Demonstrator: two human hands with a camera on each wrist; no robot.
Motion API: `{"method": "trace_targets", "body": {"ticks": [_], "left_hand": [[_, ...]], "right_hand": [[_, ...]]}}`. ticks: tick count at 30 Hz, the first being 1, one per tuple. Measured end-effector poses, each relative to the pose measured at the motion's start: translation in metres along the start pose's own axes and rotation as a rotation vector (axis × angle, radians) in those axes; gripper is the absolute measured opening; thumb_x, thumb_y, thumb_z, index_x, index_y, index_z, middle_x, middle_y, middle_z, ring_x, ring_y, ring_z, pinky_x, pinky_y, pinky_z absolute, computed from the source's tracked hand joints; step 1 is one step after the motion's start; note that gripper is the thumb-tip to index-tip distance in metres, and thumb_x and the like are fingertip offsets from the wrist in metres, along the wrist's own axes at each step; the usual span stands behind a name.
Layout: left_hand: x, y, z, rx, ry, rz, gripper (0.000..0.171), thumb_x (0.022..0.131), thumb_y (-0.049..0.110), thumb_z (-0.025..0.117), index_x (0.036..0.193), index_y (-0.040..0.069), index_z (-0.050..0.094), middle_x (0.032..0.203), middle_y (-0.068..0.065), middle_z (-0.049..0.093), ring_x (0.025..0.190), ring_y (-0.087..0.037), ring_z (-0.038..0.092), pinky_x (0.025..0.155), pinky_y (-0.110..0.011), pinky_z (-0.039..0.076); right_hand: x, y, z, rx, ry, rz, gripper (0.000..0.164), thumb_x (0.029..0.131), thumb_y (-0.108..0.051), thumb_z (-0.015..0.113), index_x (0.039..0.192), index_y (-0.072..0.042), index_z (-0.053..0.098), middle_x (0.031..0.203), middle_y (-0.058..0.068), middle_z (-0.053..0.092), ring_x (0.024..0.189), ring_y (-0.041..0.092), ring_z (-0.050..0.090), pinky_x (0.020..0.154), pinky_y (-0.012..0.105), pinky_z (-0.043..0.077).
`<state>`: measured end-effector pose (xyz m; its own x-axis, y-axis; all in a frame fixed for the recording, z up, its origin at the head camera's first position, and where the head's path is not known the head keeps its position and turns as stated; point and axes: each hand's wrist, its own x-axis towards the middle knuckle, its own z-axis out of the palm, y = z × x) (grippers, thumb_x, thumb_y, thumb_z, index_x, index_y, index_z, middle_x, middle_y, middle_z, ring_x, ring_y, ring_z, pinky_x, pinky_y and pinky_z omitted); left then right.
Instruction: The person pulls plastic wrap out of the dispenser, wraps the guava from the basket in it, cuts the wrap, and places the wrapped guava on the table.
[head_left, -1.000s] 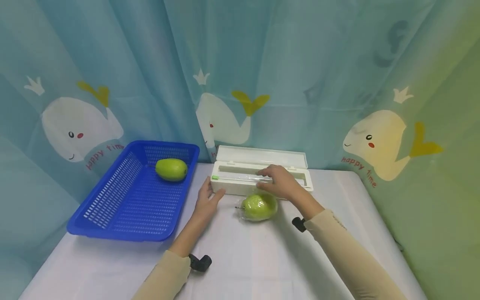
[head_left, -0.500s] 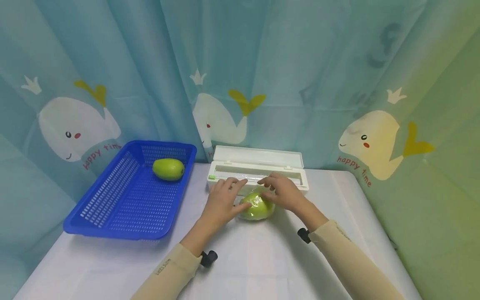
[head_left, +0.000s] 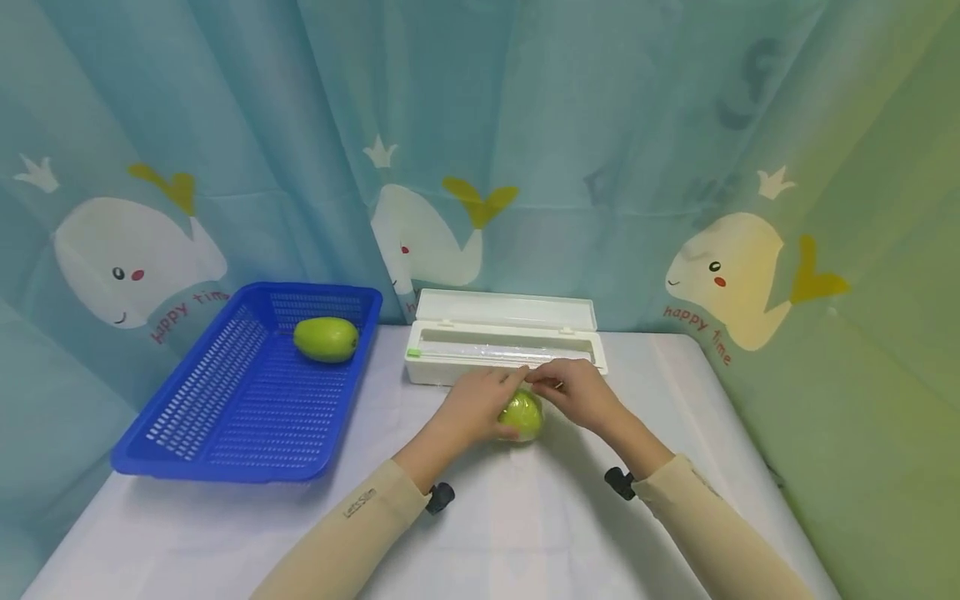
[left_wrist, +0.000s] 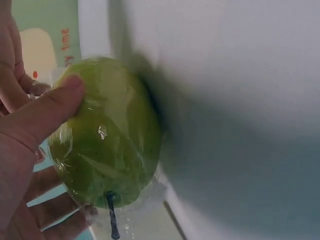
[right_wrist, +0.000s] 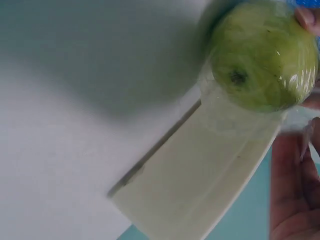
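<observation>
A green pear (head_left: pixel 523 414) in clear cling film sits on the table, just in front of the cling film dispenser (head_left: pixel 431 371). Its dark stem (left_wrist: pixel 112 217) points toward the bottom of the left wrist view. My left hand (head_left: pixel 474 407) grips the pear from the left, thumb (left_wrist: pixel 55 107) on its near side and fingers reaching round behind. At its upper right, my right hand (head_left: pixel 583 393) pinches a loose edge of the cling film (right_wrist: pixel 306 135) between thumb and fingers. Loose film (right_wrist: pixel 225 120) also spreads beyond the pear in the right wrist view.
The dispenser's lid (head_left: pixel 510 309) stands raised at the back, with a film roll (head_left: pixel 487 350) inside. To the left, a blue plastic basket (head_left: pixel 258 429) holds another green fruit (head_left: pixel 326 339). A whale-print curtain (head_left: pixel 555 125) hangs behind the white table (head_left: pixel 465 533).
My left hand has moved from the dispenser's left end onto the pear. My right hand has come from the dispenser's opening down to the film by the pear. The head view has shifted slightly.
</observation>
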<state>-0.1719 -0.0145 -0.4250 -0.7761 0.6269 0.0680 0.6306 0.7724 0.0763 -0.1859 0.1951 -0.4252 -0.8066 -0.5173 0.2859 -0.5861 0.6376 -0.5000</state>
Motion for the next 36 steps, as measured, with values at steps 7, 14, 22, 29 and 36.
{"method": "trace_targets", "body": {"ticks": [7,14,22,29,36], "left_hand": [[-0.004,-0.007,0.000,-0.105,0.000,-0.054,0.088,0.079,0.052,0.080,0.149,0.014,0.043,0.132,-0.007,0.064,0.113,-0.026,0.064,0.090,-0.043,0.054],[-0.007,-0.012,0.007,-0.179,0.028,-0.063,0.077,0.081,0.052,0.078,0.146,0.022,0.049,0.133,-0.004,0.062,0.116,-0.024,0.062,0.093,-0.042,0.053],[-0.014,-0.014,0.012,-0.280,0.073,-0.122,0.071,0.084,0.052,0.074,0.147,0.031,0.049,0.123,-0.011,0.064,0.103,-0.029,0.064,0.082,-0.045,0.054],[-0.018,-0.011,0.018,-0.280,0.069,-0.143,0.063,0.092,0.048,0.065,0.151,0.039,0.042,0.119,-0.015,0.059,0.076,-0.026,0.059,0.069,-0.043,0.055],[-0.018,-0.010,0.026,-0.276,0.111,-0.209,0.055,0.101,0.042,0.053,0.154,0.032,0.039,0.134,-0.021,0.056,0.081,-0.037,0.066,0.075,-0.049,0.057]], "right_hand": [[-0.012,0.002,0.000,-0.087,0.004,0.085,0.036,0.082,-0.019,0.083,0.114,-0.009,0.071,0.100,0.003,0.074,0.086,0.016,0.069,0.075,0.032,0.057],[-0.022,0.003,0.003,-0.092,0.265,-0.037,0.015,0.082,-0.002,0.079,0.094,-0.010,0.077,0.088,0.001,0.075,0.070,0.011,0.068,0.062,0.025,0.057],[-0.034,-0.011,0.023,-0.212,0.286,-0.201,0.020,0.072,0.005,0.082,0.086,-0.010,0.079,0.078,0.000,0.074,0.064,0.009,0.066,0.056,0.022,0.053],[-0.037,-0.030,0.041,-0.265,0.327,-0.117,0.020,0.070,0.003,0.085,0.084,-0.011,0.080,0.078,-0.001,0.070,0.065,0.011,0.065,0.056,0.024,0.053],[-0.049,-0.055,0.058,-0.281,0.052,0.012,0.061,0.079,-0.004,0.074,0.137,0.006,0.055,0.142,0.026,0.052,0.129,0.035,0.055,0.097,0.038,0.052]]}}
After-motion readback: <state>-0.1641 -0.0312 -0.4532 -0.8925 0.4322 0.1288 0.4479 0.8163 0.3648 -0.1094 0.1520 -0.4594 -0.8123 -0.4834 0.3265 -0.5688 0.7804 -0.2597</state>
